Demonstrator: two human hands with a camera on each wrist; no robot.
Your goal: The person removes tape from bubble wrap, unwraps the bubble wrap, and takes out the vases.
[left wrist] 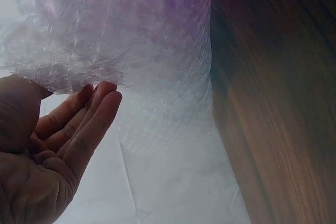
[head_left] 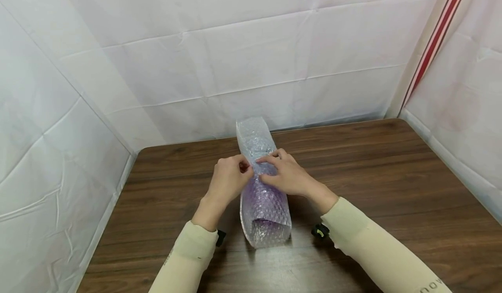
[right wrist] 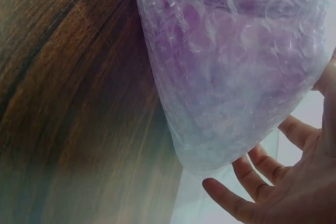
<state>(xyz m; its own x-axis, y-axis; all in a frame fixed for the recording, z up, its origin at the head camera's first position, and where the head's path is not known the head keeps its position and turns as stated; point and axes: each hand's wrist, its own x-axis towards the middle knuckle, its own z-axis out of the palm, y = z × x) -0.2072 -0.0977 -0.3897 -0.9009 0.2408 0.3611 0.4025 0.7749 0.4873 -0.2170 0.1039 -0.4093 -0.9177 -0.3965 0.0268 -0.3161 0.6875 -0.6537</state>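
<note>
Bubble wrap [head_left: 270, 201] is rolled into a long tube around something purple, whose kind the layers hide. The roll lies lengthwise on the table, its near end showing an opening. With thumb and fingertips, my left hand [head_left: 229, 177] pinches the wrap's edge along the upper left side. The left wrist view shows the fingers of that left hand [left wrist: 68, 135] at the edge of the plastic. My right hand [head_left: 290, 173] rests on the roll's right side with its fingers spread. Seen from the right wrist, the fingers of the right hand [right wrist: 283, 177] are apart and lightly touch the wrap.
The dark wooden table [head_left: 372, 166] has rounded far corners. White sheeting [head_left: 243, 66] hangs behind it and on both sides, and the far end of the roll reaches the back sheet. A red-striped band [head_left: 435, 45] runs down the right back corner.
</note>
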